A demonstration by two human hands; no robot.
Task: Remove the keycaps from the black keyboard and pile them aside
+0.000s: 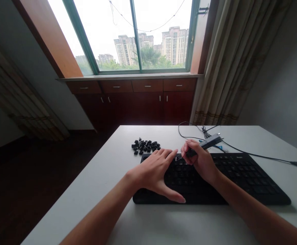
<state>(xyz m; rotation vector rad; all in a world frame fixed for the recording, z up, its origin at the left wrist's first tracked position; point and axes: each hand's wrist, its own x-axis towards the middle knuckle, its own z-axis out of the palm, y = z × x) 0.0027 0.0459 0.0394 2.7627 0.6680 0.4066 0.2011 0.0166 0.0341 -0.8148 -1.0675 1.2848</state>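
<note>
A black keyboard (255, 177) lies across the white table. My left hand (154, 170) rests over its left part with the fingers stretched out and the thumb spread toward the front edge; nothing is in it. Closed round a grey-and-black keycap puller (212, 140), my right hand (198, 158) is above the upper middle of the keyboard. The puller's thin wire end (177, 158) points down and left at the keys, close to my left fingertips. Whether the wire touches a key I cannot tell. Behind my left hand lies a pile of loose black keycaps (145, 145).
A black cable (260, 154) loops over the back and right of the white table (107, 180). Blue-and-white bits (222, 148) lie behind the keyboard. Beyond the table are wooden cabinets (138, 105), a window and curtains (225, 61).
</note>
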